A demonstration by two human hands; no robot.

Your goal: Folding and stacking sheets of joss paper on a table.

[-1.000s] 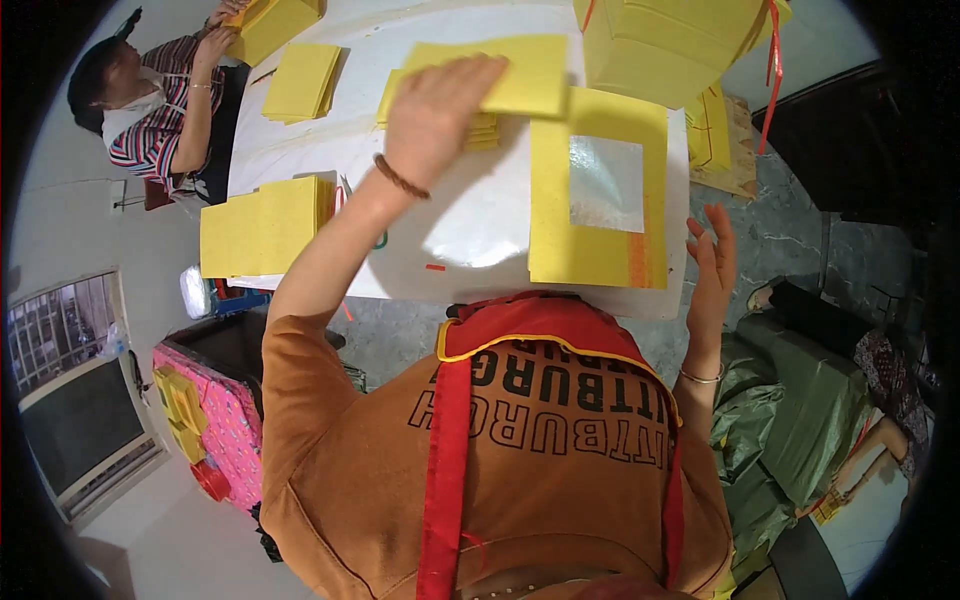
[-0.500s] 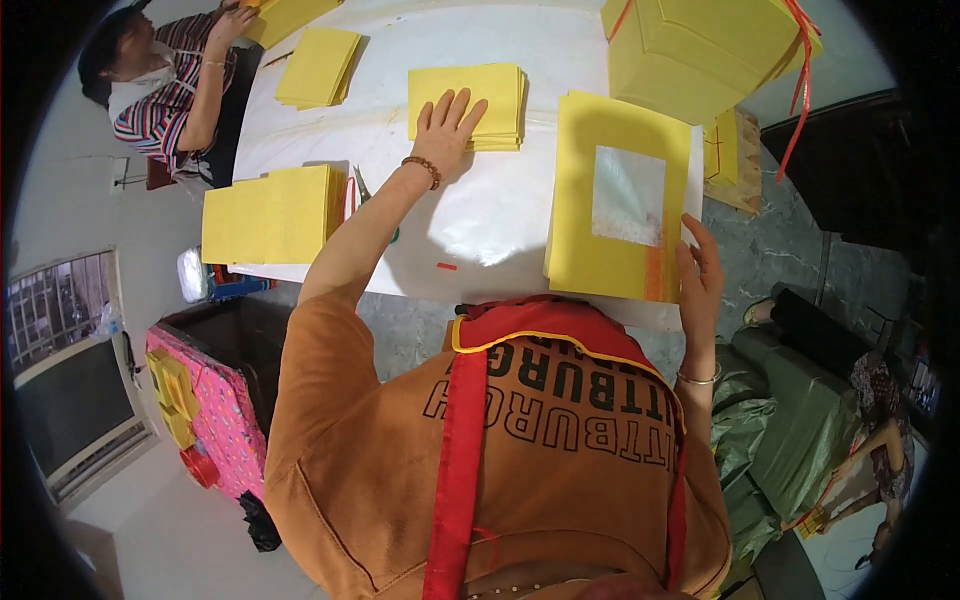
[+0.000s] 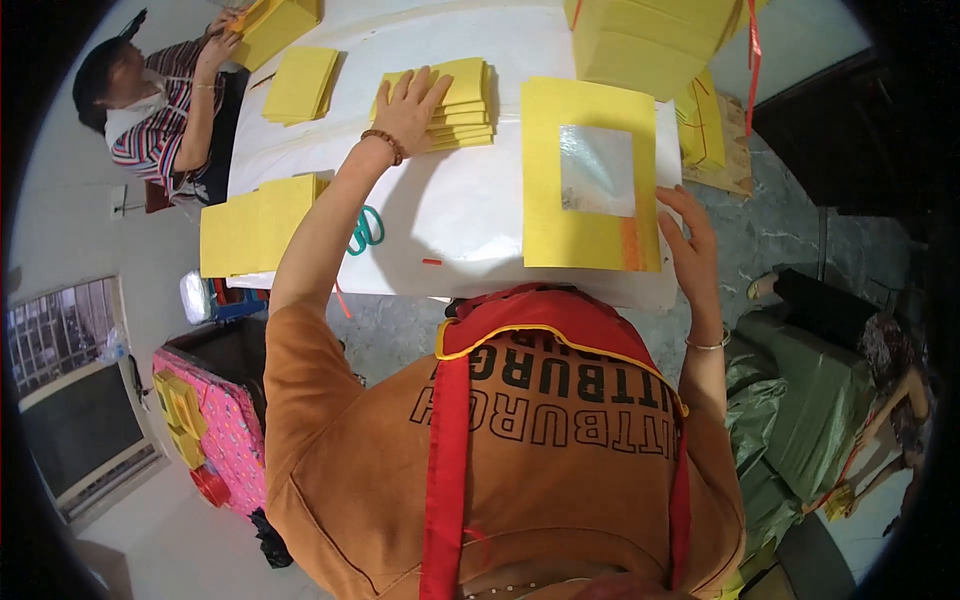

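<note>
My left hand point(image 3: 407, 112) lies with fingers spread on a stack of yellow paper pieces point(image 3: 465, 90) in the middle of the white-covered table. The stack's layers are slipped into steps along its near and right edges. To its right lies a larger yellow paper sheet point(image 3: 540, 190) with a silvery rectangular panel point(image 3: 597, 168) and an orange strip near its lower right corner. Beside this sheet's right edge is my right hand point(image 3: 690, 235), fingers apart and slightly bent, holding nothing visible. Whether its fingertips touch the edge is hard to tell.
Green-handled scissors point(image 3: 367, 230) lie left of centre. Yellow stacks point(image 3: 300, 85) point(image 3: 255, 228) rest on the table's left side. A tall yellow pile with red ties point(image 3: 650, 45) stands far right. A co-worker point(image 3: 165, 120) handles yellow paper at far left. Green plastic-wrapped bundles point(image 3: 800, 410) lie right.
The stack under my left hand has slipped from neat into stepped layers, and that hand has shifted left. My right hand has moved slightly off the large sheet's edge. More of the scissors shows.
</note>
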